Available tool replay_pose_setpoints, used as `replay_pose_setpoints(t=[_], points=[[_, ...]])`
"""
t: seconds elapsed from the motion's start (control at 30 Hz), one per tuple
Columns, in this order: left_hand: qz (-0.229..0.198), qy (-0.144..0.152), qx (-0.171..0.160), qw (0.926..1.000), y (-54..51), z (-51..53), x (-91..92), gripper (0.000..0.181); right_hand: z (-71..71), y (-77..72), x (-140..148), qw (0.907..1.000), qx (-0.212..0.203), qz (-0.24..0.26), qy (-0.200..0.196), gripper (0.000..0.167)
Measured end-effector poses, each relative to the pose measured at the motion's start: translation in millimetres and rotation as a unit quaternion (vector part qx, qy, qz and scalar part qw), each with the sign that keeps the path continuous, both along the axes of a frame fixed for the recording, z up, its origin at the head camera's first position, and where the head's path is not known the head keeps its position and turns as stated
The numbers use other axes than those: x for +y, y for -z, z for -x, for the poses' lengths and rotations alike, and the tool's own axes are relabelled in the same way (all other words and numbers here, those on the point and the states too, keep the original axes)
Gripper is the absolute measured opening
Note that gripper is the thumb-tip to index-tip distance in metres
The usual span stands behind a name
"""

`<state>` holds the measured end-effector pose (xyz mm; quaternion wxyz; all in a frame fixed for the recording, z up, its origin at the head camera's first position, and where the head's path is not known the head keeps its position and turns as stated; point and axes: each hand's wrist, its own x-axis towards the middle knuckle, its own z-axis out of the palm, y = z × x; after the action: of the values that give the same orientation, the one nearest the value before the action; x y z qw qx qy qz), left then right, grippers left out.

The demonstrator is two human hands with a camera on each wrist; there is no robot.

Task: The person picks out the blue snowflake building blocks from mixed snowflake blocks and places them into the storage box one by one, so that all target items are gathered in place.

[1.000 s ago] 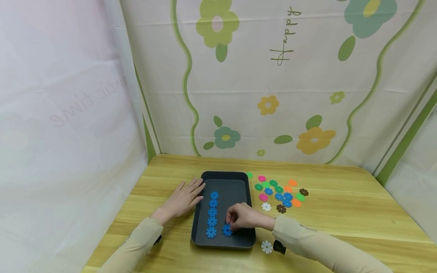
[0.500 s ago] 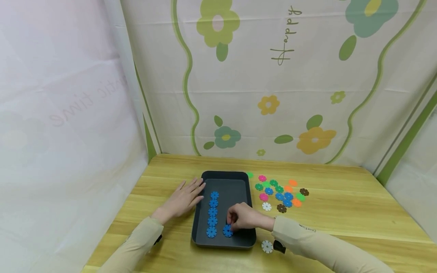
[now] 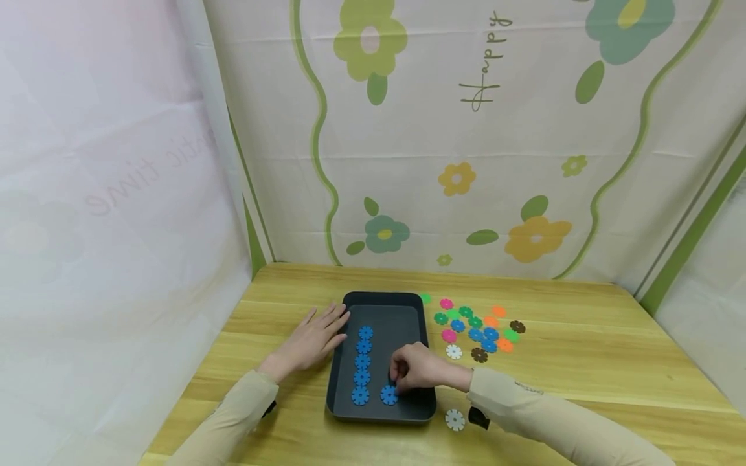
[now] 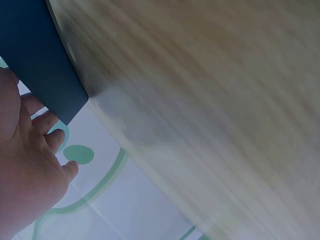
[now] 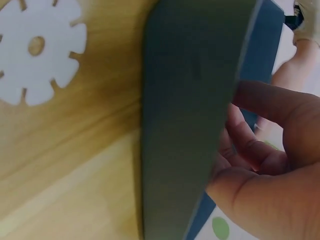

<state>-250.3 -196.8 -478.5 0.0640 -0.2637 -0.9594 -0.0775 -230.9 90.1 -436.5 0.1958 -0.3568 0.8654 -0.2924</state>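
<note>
In the near right part of the dark tray (image 3: 402, 323), the right hand (image 3: 421, 369) is at a blue disc (image 3: 386, 396).

Its fingers are bent close together at the disc's edge; I can't tell if they pinch it, as the tray's side hides the tips in the right wrist view. The left hand (image 3: 309, 342) lies flat, its fingers apart, tips on the tray's left rim. Between the hands, 5 blue discs in a line (image 3: 362, 361) lie inside the tray. The right arm crosses the tray's right side. Just beside that side, a white disc (image 3: 449, 421) lies on the desk (image 3: 583, 349), near a black band (image 3: 479, 417) at the right sleeve (image 3: 542, 401). Past that arm are loose discs of many colors (image 3: 475, 334), and a green disc (image 3: 427, 298) peeks out by the tray's far right corner. A flowery cloth (image 3: 408, 129) hangs behind.
</note>
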Motion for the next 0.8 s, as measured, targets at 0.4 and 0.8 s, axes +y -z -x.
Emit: replay_pose_setpoints(t=[0.4, 0.8], points=[[0.011, -0.004, -0.011, 0.9999, -1.1, 1.2, -1.0, 0.057, 20.0, -30.2, 36, 0.9978, 0.018, 0.037, 0.052, 0.013], [0.005, -0.001, -0.009, 0.9999, -2.0, -0.5, -0.8, 0.057, 47.5, -41.9, 113, 0.9856, 0.041, 0.039, 0.16, 0.012]])
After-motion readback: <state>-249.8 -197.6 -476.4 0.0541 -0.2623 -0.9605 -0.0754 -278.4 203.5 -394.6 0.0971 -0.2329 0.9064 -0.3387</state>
